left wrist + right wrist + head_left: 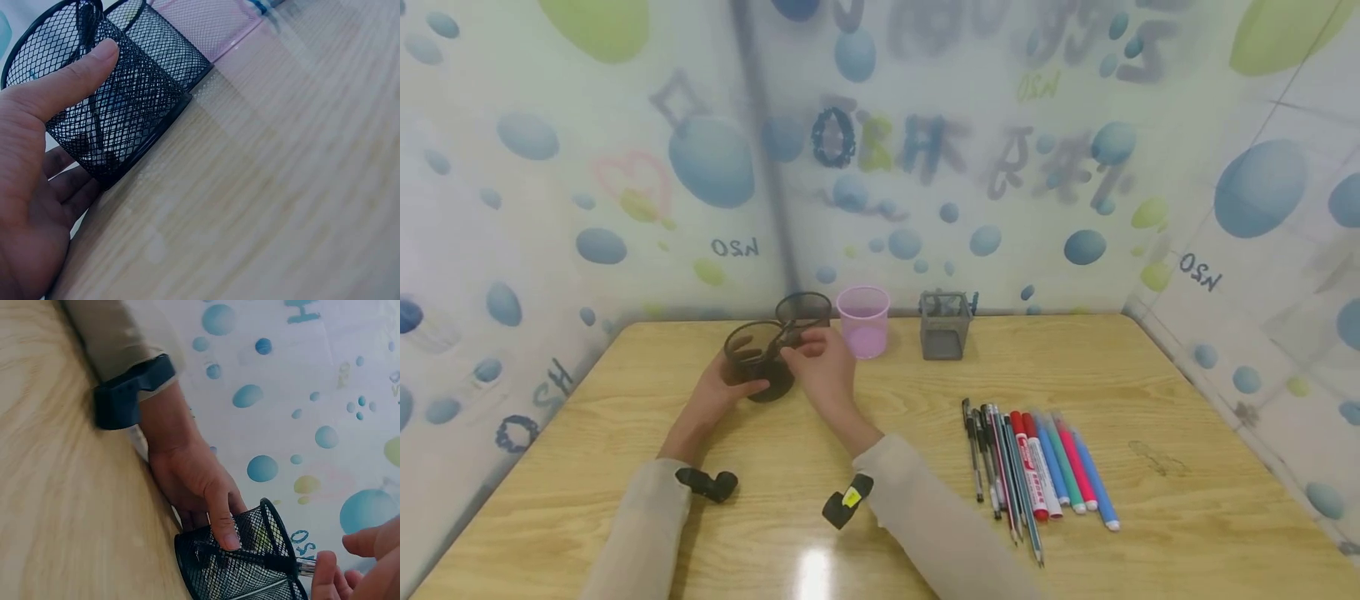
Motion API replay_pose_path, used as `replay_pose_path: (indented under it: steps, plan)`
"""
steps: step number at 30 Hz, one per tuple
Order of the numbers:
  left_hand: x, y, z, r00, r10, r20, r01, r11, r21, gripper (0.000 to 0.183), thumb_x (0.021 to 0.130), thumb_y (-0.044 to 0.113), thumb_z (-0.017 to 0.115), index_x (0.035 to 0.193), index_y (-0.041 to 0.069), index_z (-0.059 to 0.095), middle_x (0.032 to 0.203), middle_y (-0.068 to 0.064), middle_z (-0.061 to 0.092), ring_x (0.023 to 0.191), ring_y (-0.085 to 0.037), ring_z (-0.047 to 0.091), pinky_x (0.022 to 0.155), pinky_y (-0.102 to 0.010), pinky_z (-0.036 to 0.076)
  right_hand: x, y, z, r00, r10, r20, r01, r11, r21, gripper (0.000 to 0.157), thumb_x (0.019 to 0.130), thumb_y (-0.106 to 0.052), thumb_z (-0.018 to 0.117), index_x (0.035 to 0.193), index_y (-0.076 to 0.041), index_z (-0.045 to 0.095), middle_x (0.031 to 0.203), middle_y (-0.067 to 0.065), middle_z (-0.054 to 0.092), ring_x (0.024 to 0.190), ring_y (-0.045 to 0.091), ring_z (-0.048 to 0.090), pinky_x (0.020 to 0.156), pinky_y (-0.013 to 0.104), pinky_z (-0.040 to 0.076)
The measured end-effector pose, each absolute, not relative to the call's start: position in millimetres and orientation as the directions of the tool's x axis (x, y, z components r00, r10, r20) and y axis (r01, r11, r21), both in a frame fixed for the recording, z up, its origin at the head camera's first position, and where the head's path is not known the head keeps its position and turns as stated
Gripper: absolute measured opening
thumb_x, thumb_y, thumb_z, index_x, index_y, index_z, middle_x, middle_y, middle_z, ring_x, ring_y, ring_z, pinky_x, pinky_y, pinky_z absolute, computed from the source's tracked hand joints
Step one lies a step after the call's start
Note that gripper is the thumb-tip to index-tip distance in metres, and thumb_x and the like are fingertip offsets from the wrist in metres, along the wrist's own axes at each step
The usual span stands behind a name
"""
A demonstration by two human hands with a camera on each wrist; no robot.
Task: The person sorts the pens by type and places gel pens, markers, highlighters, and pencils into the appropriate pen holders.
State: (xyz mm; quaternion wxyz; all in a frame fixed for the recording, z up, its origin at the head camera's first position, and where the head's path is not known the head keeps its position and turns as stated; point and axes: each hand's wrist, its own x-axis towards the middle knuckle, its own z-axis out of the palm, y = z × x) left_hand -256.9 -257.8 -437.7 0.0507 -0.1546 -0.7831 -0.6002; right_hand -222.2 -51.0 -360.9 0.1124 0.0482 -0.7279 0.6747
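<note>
My left hand [711, 396] grips a black mesh pen cup [134, 81] low at its side, with the thumb across the front and the fingers behind. The cup's base rests on the table. A dark pen [272, 561] with a silvery end stands slanted inside it, its top rising past the rim. Beside that end is my right hand [829, 367]; in the right wrist view its thumb is apart from the fingers and off the pen. Whether a fingertip touches the pen is hard to tell.
Behind stand another black cup [803, 308], a pink mesh cup [863, 321] and a grey square mesh holder [943, 329]. Several black pens [977, 450], pencils [1018, 483], red-capped markers [1033, 467] and coloured felt-tip pens [1078, 467] lie on the wooden table [760, 542] at right.
</note>
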Motion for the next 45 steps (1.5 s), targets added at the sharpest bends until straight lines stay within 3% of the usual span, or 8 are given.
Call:
replay_pose_path:
  steps: [8,11,19,26,32,41,45]
  plan:
    - [-259,-257,-439,-0.933,0.197,0.302,0.336,0.17,0.926,0.079,0.08,-0.006,0.072,0.146,0.005,0.029,0.138,-0.033,0.039,0.115,-0.01,0.052,0.094,-0.017,0.042,-190,-19,-372,-0.955,-0.033,0.296,-0.297,0.159,-0.941,0.018,0.084,-0.013,0.071,0.099,-0.006,0.065,0.081,0.001,0.064,0.067,0.009,0.062,0.058,0.024,0.052]
    - [-259,-257,-438,-0.932,0.199,0.301,0.333,0.152,0.93,0.077,0.08,-0.007,0.071,0.145,0.003,0.03,0.139,-0.034,0.038,0.112,-0.005,0.052,0.093,-0.016,0.043,-180,-2,-373,-0.95,-0.094,0.298,-0.311,0.169,-0.935,0.018,0.086,-0.012,0.069,0.102,-0.005,0.065,0.083,0.003,0.065,0.066,0.011,0.064,0.057,0.025,0.054]
    - [-258,-257,-441,-0.932,0.21,0.296,0.334,0.175,0.926,0.076,0.081,-0.005,0.072,0.144,-0.001,0.029,0.138,-0.035,0.039,0.109,-0.005,0.055,0.092,-0.017,0.044,-160,48,-373,-0.964,-0.124,0.235,-0.256,0.197,-0.946,0.025,0.089,-0.016,0.068,0.111,-0.005,0.063,0.088,0.008,0.066,0.067,0.024,0.067,0.059,0.033,0.057]
    - [-258,-257,-440,-0.929,0.208,0.306,0.343,0.174,0.923,0.076,0.081,-0.004,0.072,0.144,0.002,0.03,0.138,-0.035,0.038,0.109,-0.003,0.055,0.092,-0.016,0.043,-138,98,-378,-0.987,0.037,0.157,-0.144,0.239,-0.96,0.027,0.089,-0.012,0.069,0.113,-0.004,0.061,0.092,0.009,0.064,0.064,0.021,0.065,0.056,0.032,0.055]
    - [-259,-259,-440,-0.928,0.212,0.306,0.342,0.158,0.926,0.076,0.081,-0.007,0.071,0.144,0.002,0.029,0.138,-0.036,0.037,0.108,-0.002,0.055,0.091,-0.016,0.044,-130,138,-391,-0.99,0.103,0.097,-0.066,0.272,-0.96,0.03,0.088,-0.01,0.069,0.116,-0.003,0.061,0.097,0.01,0.065,0.063,0.029,0.065,0.053,0.035,0.055]
    - [-257,-257,-438,-0.931,0.214,0.297,0.331,0.148,0.932,0.076,0.082,-0.007,0.07,0.145,0.003,0.029,0.138,-0.036,0.037,0.109,-0.003,0.055,0.091,-0.017,0.044,-130,161,-406,-0.994,0.108,0.023,0.023,0.407,-0.913,0.034,0.088,-0.012,0.069,0.119,-0.001,0.06,0.104,0.01,0.064,0.057,0.02,0.064,0.048,0.028,0.051]
    - [-257,-257,-438,-0.931,0.217,0.293,0.329,0.151,0.932,0.076,0.082,-0.007,0.07,0.145,0.002,0.028,0.139,-0.036,0.036,0.108,-0.003,0.055,0.091,-0.016,0.044,-130,162,-411,-0.994,0.109,0.029,0.02,0.43,-0.903,0.033,0.088,-0.01,0.069,0.117,0.001,0.061,0.099,0.011,0.065,0.054,0.018,0.063,0.044,0.027,0.048]
